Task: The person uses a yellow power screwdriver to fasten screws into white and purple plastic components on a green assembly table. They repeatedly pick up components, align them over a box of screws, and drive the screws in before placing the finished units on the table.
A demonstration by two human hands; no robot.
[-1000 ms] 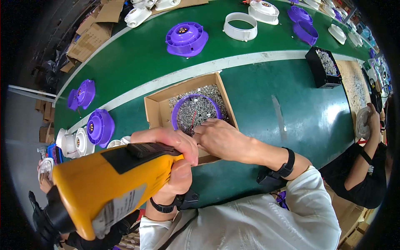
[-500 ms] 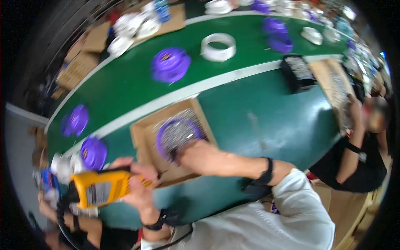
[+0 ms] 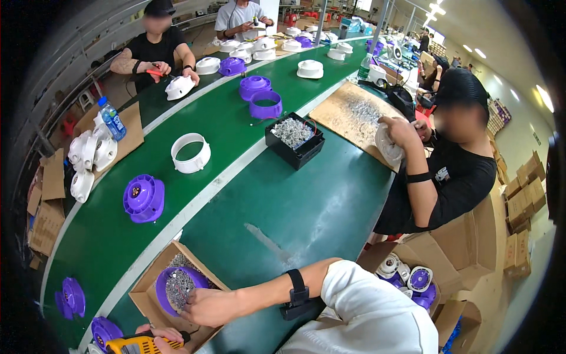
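**Print seen, none legible**

We spot white marks on the bottle's blue label, a pale print on the black shirt, a small green sign; we find all too small to read.

Lower edge is cutting off the yellow power tool and the left hand gripping it. Fingertips of the right hand are hiding among small metal pieces inside the purple ring; any pinch is not showing. Distant workers are appearing too small for reading their handwork.
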